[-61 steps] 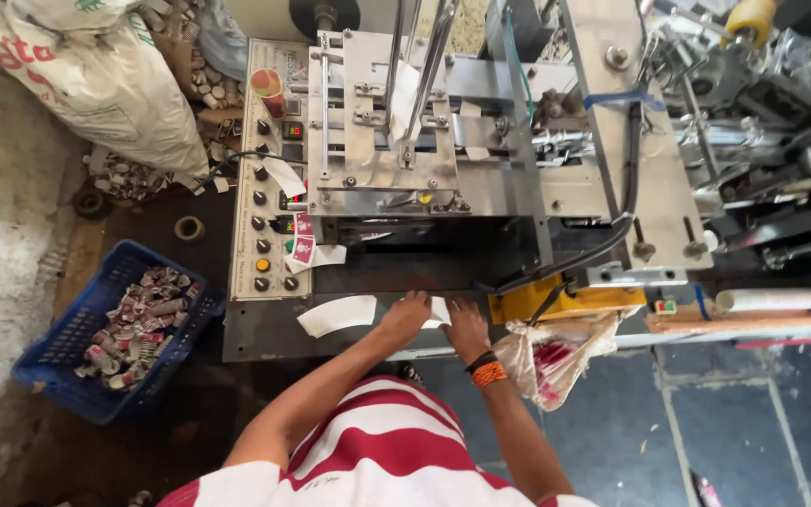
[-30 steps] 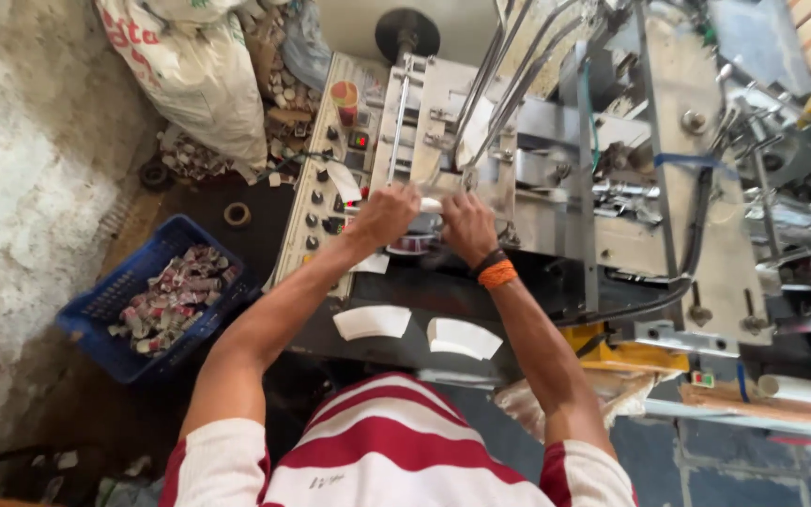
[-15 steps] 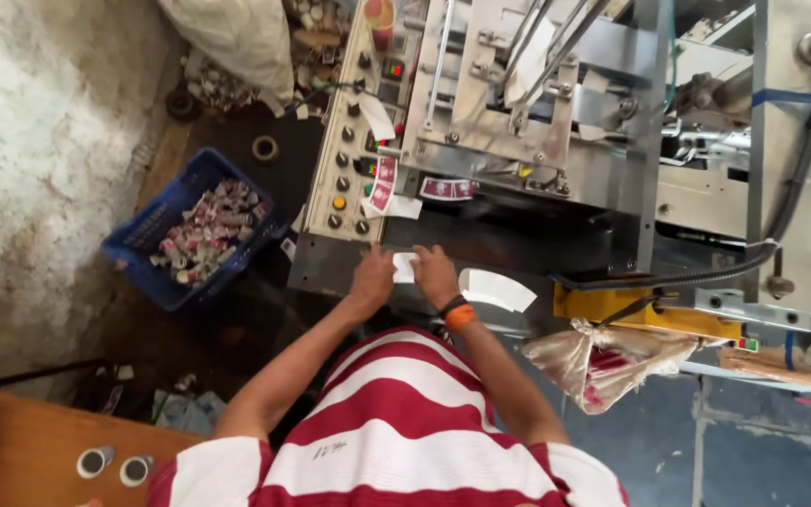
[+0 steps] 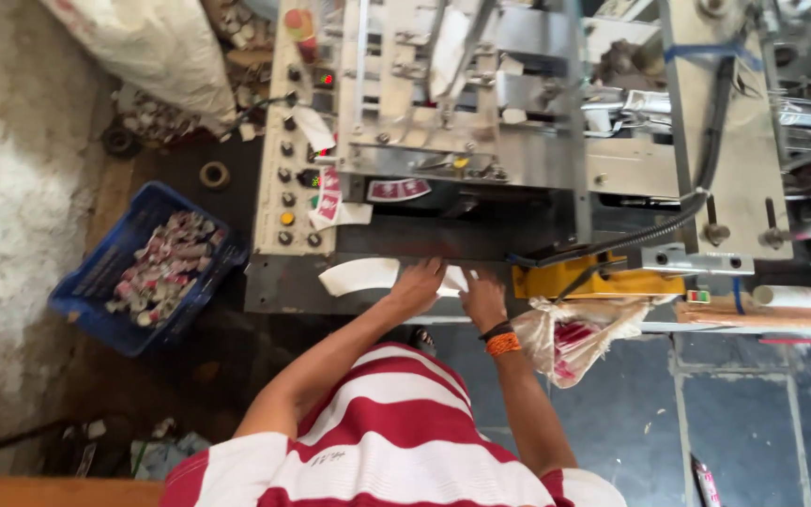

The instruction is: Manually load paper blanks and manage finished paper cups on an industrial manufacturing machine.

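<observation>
My left hand [image 4: 418, 284] rests on a stack of curved white paper blanks [image 4: 360, 276] lying on the dark front ledge of a metal machine [image 4: 481, 160]. My right hand [image 4: 482, 297], with an orange band at the wrist, lies close beside it on the same ledge, touching white paper at its fingertips. Whether either hand grips the paper is not visible. Above the hands, a red printed piece [image 4: 398, 190] sits in the machine's opening.
A control panel [image 4: 295, 150] with several knobs and lights runs up the machine's left side. A blue crate [image 4: 96, 282] of small red-and-white pieces stands on the floor at left. A plastic bag [image 4: 579, 334] hangs under a yellow part [image 4: 593, 279]. A white sack [image 4: 157, 42] lies far left.
Both hands reached up to the machine's opening, then came back down to the ledge and the white blanks. The view has shifted as my head moved.
</observation>
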